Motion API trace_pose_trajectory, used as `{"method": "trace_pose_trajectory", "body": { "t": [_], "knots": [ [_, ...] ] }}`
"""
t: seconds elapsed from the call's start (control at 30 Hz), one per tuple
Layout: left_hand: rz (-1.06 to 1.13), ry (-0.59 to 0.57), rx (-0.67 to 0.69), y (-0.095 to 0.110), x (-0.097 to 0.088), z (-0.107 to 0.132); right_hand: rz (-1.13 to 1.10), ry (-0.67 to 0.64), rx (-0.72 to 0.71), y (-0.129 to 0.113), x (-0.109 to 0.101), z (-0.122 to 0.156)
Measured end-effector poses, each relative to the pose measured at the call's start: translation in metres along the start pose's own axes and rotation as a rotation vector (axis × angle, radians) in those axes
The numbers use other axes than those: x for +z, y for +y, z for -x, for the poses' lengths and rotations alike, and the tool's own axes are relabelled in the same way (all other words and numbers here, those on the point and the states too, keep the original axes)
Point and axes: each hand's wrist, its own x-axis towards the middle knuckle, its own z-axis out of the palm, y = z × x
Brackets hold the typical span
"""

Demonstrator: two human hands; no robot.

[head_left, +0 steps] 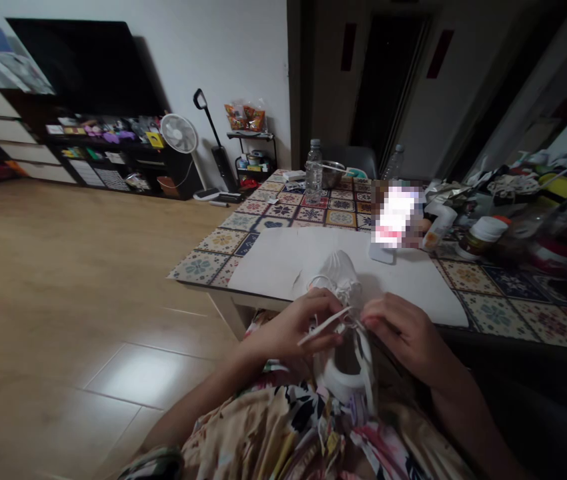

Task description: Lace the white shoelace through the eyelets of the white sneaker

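**A:** What fills the view, starting with the biggest things?

**B:** A wide wooden floor [63, 280] on the left, with a dark television [83, 63] and a low cluttered shelf unit along the far wall. A small white fan [179, 135] stands near it. On the right is a table [513, 300] covered in a patterned tile cloth, with a white sheet [283, 260] spread over its near end. A clear water bottle [313, 172] stands further back, among jars and clutter.

**A:** And the person?

**B:** Seated at the near table edge, in a floral garment [273, 427]. A white shoe [341, 293] rests toe-up on the sheet, its heel down towards the lap.

**A:** What are the hands doing?

**B:** The left hand [288, 327] and right hand [403, 333] are close together over the top of the shoe. Each pinches a white lace [321, 323] near the eyelets; a flat strand crosses over the left fingers. The hands are closed on the lace, not on the shoe body.

**A:** Which step does that look like?

**B:** My judgement: lacing or tightening at the upper eyelets. A next move would call for steady tension on both strands and a fine pinch at the lace tip. I cannot tell whether a knot is formed.
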Motion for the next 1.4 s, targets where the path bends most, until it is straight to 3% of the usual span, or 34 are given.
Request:
{"method": "trace_pose_trajectory", "body": {
  "t": [0.17,0.47,0.7,0.8,0.9,1.03,1.17,1.3,1.4],
  "knots": [
    [0.034,0.02,-0.034,-0.001,0.006,-0.003,0.013,-0.071,0.003,0.013,0.015,-0.008],
    [0.267,0.042,-0.025,-0.005,0.01,-0.005,0.025,0.007,-0.008,0.012,0.026,-0.008],
    [0.419,0.092,0.021,-0.002,0.006,-0.001,0.335,0.253,-0.075,0.02,0.03,-0.007],
    [0.395,0.08,0.05,0.002,0.005,0.002,0.482,0.284,-0.078,0.022,0.031,-0.008],
    [0.419,0.045,0.089,0.006,0.004,0.005,0.493,0.307,-0.05,0.023,0.03,-0.009],
    [0.442,0.07,0.158,0.01,-0.002,0.01,0.222,0.347,0.037,0.022,0.023,-0.005],
    [0.52,0.262,0.319,0.016,-0.012,0.017,-0.182,0.514,0.19,0.014,0.011,-0.001],
    [0.59,0.527,0.361,0.024,-0.021,0.029,-0.602,0.802,0.09,0.009,-0.005,-0.004],
    [0.646,0.64,0.27,0.027,-0.021,0.036,-0.811,0.889,0.053,0.011,-0.01,-0.005]
  ]
}}
